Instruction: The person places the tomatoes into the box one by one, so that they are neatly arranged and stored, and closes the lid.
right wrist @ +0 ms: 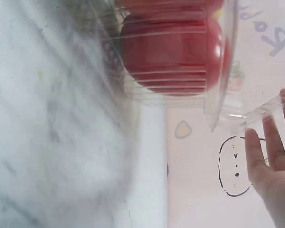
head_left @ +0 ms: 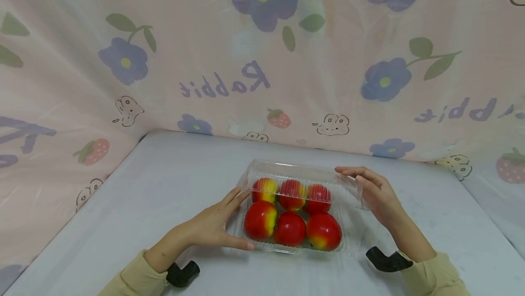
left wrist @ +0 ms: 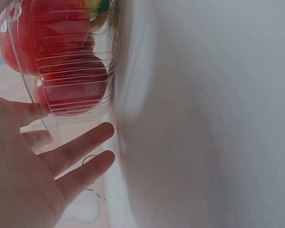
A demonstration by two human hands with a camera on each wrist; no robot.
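Note:
A clear plastic clamshell box (head_left: 283, 250) sits on the table with several glossy red-and-yellow fruits (head_left: 290, 230), apple-like in shape, in two rows. Its see-through lid (head_left: 299, 171) stands partly raised and tilted over the back row. My left hand (head_left: 209, 225) is at the box's left side, fingers spread and thumb stretched along the front left corner; in the left wrist view two fingers reach out straight beside the ribbed wall (left wrist: 76, 99). At the lid's right end, my right hand (head_left: 381, 198) touches the lid with nearly straight fingers; its thumb is hidden in the right wrist view.
The box stands on a white-covered table (head_left: 164, 177). A pink curtain (head_left: 205, 118) printed with flowers, rabbits and strawberries hangs behind the table and along its sides. Black curved pieces (head_left: 182, 274) show at both wrists.

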